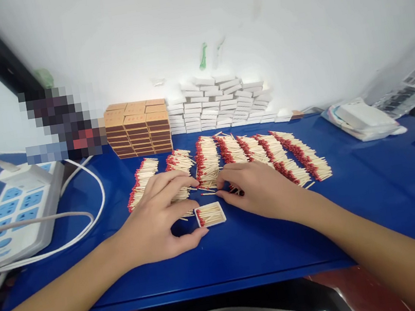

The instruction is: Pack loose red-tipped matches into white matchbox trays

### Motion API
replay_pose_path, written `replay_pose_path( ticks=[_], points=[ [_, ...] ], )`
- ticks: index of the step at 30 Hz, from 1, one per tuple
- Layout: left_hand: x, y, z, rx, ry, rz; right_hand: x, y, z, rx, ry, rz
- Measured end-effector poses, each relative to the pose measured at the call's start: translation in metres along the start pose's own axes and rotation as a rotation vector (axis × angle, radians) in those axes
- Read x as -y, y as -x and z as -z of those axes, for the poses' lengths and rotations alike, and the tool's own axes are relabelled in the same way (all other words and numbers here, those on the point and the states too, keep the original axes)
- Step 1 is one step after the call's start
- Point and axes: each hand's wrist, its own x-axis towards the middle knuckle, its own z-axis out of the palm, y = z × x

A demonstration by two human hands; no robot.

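The right hand (259, 189) pinches red-tipped wooden matches (208, 193) just beyond the small white cardboard tray (210, 214) (lying crosswise); the left hand (158, 217), fingers curled, thumbs its corner.

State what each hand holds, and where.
Left hand steadies the match tray by its near left corner; right hand fingers touch loose matches, hold unclear.

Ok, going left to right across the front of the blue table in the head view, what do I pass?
The white power strip → left hand → small open tray of matches → right hand → plastic-wrapped packet. The stacked boxes and rows of matches behind overlap the hands, so I left them out.
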Motion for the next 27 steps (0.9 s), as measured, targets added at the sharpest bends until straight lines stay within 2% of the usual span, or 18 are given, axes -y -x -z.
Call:
replay_pose_path(
  ticks=[6, 15, 27],
  points=[
    [0.001, 0.000, -0.001, -0.005, -0.005, 0.000, 0.004, -0.001, -0.003, 0.048, -0.003, 0.027],
    [0.000, 0.000, 0.000, -0.010, 0.000, 0.005, 0.009, -0.003, -0.013, 0.031, 0.071, -0.030],
    [0.000, -0.001, -0.001, -0.014, -0.007, 0.003, 0.013, -0.006, -0.011, 0.076, 0.132, -0.038]
  ],
)
